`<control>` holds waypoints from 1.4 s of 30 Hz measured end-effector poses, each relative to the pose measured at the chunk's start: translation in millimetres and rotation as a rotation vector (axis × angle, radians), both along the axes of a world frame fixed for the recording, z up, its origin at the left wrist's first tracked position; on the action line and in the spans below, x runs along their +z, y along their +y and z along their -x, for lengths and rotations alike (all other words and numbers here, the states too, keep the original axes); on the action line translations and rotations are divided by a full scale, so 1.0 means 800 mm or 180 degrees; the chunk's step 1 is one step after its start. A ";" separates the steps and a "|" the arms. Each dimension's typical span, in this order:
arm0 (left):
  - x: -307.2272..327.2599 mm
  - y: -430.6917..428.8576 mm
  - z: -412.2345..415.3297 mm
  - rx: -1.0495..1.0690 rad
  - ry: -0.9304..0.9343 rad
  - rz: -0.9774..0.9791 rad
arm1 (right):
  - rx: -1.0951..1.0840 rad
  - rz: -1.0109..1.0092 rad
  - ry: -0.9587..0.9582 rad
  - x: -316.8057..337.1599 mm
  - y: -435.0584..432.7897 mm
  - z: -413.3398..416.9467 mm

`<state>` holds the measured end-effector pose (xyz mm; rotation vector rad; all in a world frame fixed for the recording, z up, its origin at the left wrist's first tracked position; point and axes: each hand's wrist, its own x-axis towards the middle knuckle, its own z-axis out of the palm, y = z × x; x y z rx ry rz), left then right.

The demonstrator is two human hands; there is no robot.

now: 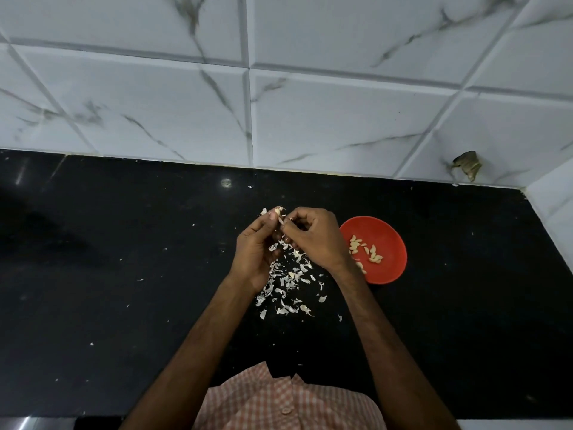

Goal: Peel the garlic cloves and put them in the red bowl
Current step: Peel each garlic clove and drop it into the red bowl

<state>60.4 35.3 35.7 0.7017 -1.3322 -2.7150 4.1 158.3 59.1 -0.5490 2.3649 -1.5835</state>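
The left hand and the right hand met fingertip to fingertip above the middle of the glossy black stone tabletop, both bare forearms reaching in from the near edge. The left hand's fingers were curled, and its thumb and fingertips pinched a small pale garlic clove, with a papery white tip poking out past them on the far side. The right hand was curled as well, its thumb and forefinger pinching the same garlic clove from the right. The fingers covered most of the clove, so how much skin it carried could not be told. Directly beneath and just nearer than the hands lay a loose scatter of thin white garlic skins, thickest between the two wrists and thinning out toward the near side, with a few stray flecks farther left. Just to the right of the right hand sat a round red plastic bowl, its left edge hidden behind the right wrist. Inside the red bowl lay a small heap of peeled cream-coloured cloves, gathered toward its left half. Behind the tabletop rose a wall of white marble-veined tiles, with a rough chipped hole low on the far right. At the near edge showed a pink and white checked shirt.
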 end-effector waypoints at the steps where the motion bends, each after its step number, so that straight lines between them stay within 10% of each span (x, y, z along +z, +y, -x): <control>1: -0.001 0.000 0.000 -0.0003 -0.0020 -0.0042 | 0.0017 -0.0024 0.0027 0.001 0.000 -0.001; 42: -0.012 -0.005 0.004 0.0358 0.0351 -0.0116 | -0.0035 0.0578 -0.0218 -0.009 0.000 -0.007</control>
